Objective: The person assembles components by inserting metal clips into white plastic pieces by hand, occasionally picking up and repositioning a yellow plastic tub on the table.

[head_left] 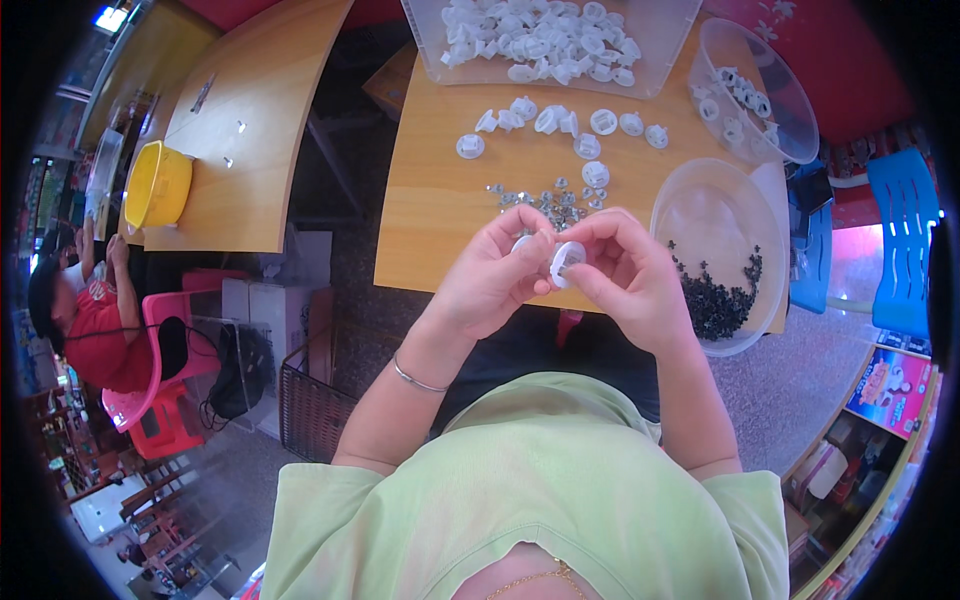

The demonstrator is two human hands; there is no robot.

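Note:
My left hand [487, 272] and my right hand [640, 285] meet over the near edge of the wooden table [420, 215]. Between my right thumb and fingers is a round white plastic cap [567, 262], its rim turned toward the left hand. Another white plastic piece [522, 243] shows partly in my left fingers; its shape is mostly hidden. Just beyond the fingertips lies a loose pile of small silvery metal pieces [562, 200]. Farther back, several white round plastic parts [603, 122] are scattered on the tabletop.
A translucent bin [650, 88] heaped with white parts stands at the back. On the right are a clear tub [700, 45] with some parts and a tub [690, 185] holding small black pieces. At left, a person in red sits by another table [240, 130] with a yellow basin [160, 187].

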